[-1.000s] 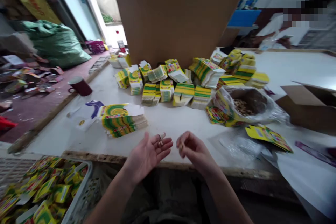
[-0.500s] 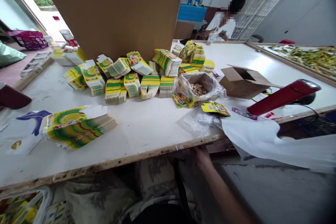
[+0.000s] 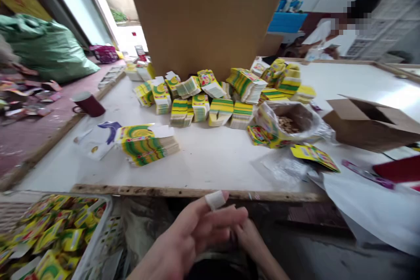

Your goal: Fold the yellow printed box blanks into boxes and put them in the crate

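Observation:
My left hand [image 3: 197, 232] is raised below the table's front edge, fingers apart and holding nothing. White tape wraps the tip of its uppermost digit. My right hand [image 3: 244, 232] is lower and just behind the left fingertips, its own fingers mostly hidden. Nearest on the white table [image 3: 203, 166] lies a fanned stack of yellow-green printed cartons [image 3: 147, 146]. Farther back are several more bundles of flat cartons [image 3: 221, 111]. An opened bag lined with clear plastic [image 3: 274, 120] holds small tan pieces [image 3: 287, 124]. Flat yellow cards [image 3: 315, 157] lie in front of it.
A white basket [image 3: 93, 234] full of filled yellow packets stands at lower left. A mug [image 3: 88, 104], brown carton [image 3: 370, 127], red flask [image 3: 398, 169] and white sheet [image 3: 367, 210] are around the table. Tall cardboard [image 3: 210, 17] rises behind; a person [image 3: 328, 35] is at the back right.
My view has swung left, so the table's things sit farther right and more of the basket shows. My left hand has come into view; my right hand now shows beside it, below the table edge.

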`<state>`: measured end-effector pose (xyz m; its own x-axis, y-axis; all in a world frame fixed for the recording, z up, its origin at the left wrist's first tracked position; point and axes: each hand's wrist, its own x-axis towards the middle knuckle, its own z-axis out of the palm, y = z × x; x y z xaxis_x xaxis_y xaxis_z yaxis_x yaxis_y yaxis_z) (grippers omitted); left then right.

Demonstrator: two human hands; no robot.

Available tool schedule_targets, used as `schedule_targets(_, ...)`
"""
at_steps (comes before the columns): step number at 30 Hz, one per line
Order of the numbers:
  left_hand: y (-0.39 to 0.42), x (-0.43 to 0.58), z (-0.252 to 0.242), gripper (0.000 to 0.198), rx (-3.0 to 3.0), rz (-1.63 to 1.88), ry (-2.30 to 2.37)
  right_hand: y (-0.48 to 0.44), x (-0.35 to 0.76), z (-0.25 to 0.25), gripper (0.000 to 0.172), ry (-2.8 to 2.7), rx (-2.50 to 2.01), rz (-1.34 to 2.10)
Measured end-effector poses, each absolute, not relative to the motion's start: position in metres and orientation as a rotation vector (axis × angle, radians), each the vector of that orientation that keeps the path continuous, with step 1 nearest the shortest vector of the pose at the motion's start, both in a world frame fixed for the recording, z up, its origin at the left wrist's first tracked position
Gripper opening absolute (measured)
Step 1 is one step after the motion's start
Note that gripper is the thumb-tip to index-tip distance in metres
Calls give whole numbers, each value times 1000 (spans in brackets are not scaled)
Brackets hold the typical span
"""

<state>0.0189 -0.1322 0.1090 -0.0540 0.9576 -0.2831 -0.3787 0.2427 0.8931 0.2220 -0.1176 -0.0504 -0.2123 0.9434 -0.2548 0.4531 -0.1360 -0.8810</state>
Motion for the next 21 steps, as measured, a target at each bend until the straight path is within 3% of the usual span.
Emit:
schedule_targets(4, -108, -1, 89, 57, 721, 1182, 1072, -110, 174, 8, 23, -1861, -1198, 1320)
schedule_targets(10, -108, -2, 59, 53, 448, 1421, 953, -27, 106, 72, 16, -1627, -1079, 1005)
schedule_targets(13, -108, -22, 57, 48, 399, 1517, 1135, 24, 63, 85, 26, -1850, -1046, 830)
schedule_targets(16, -106, -48, 53, 53, 335, 1643, 1252, 64, 23, 90, 9, -1985, -996, 678)
schedule_targets(18, -106, -61, 47, 59, 296, 1720, 1272, 81, 2, 87, 22, -2044, -996, 661)
schedule_targets(21, -107, -69, 40, 58, 219, 1758, 1297, 94, -16, 78, 25, -2136, -1021, 665)
